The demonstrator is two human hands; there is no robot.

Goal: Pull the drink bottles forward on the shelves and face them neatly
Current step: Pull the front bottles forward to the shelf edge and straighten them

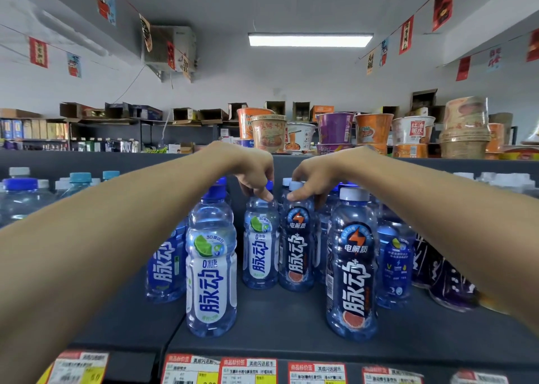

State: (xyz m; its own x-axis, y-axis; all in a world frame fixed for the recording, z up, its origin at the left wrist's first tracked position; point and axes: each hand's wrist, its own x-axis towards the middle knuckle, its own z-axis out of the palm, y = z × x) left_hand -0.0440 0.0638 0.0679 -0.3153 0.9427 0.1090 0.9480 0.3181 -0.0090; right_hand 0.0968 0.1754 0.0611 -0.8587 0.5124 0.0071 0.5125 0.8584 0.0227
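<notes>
Pinching at the top, both hands are closed round bottle necks: the left hand (256, 176) has its fingers curled over the blue cap of the rear lime bottle (260, 255) with the thumb on the shoulder below. The right hand (313, 179) does the same on the white-capped rear dark bottle (297, 255).

Nearest the camera, price tags (248, 369) run along the front lip of the shelf (277, 319). Just behind the lip stand the front lime bottle (211, 273) and the front dark bottle (351, 273), well apart, labels outward, with bare shelf between them.

Further in, the two held bottles stand upright and side by side, so close that I cannot tell whether they touch. They sit in line with that gap. Each grip is at the very top of a vertical long axis, so the body and foot lie straight below the fingers, and the lip lies directly toward the person.

As I judge it, a straight pull would bring both forward. Gripped that high, though, a foot could drag and tip its bottle. Each hand is nearest its own bottle, so neither need cross.

Beyond, more bottles crowd the back, and noodle cups (268, 133) stand on top
</notes>
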